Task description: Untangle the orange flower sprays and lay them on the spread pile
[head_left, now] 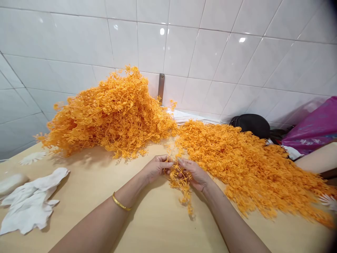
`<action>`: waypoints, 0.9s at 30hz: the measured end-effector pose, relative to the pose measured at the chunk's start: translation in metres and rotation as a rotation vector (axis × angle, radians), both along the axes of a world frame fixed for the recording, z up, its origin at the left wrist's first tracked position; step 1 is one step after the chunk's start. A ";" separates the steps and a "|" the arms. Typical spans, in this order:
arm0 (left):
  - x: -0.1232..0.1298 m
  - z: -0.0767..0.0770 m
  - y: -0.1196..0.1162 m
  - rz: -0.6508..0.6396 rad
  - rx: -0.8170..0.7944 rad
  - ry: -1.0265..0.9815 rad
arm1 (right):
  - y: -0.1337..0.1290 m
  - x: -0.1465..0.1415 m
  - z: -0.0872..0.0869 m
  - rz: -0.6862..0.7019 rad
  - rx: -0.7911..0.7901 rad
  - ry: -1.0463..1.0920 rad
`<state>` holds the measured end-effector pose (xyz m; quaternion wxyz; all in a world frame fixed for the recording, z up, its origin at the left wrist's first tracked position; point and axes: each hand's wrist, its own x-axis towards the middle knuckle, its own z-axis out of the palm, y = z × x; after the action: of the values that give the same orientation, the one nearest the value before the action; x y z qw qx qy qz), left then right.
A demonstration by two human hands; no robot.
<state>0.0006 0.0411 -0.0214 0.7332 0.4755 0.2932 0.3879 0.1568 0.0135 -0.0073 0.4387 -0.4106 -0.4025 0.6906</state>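
Pinching an orange artificial-flower sprig [184, 184] — left hand [158, 166] and right hand [195, 173], both closed narrowly on it.

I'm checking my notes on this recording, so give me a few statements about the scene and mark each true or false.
1. The left hand and right hand both hold an orange sprig. True.
2. The bangle is on the right wrist. False: it is on the left wrist.
3. The left pile stands taller than the right pile. True.
4. The white cloth lies between the arms. False: it lies to the left of the left arm.
5. The wall is tiled. True.
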 end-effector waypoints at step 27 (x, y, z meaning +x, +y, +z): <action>0.004 0.004 -0.004 -0.023 -0.029 0.170 | 0.006 0.002 -0.006 -0.046 0.117 -0.215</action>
<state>0.0044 0.0369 -0.0174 0.7169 0.4994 0.3542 0.3333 0.1592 0.0191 -0.0129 0.4321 -0.4651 -0.4771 0.6078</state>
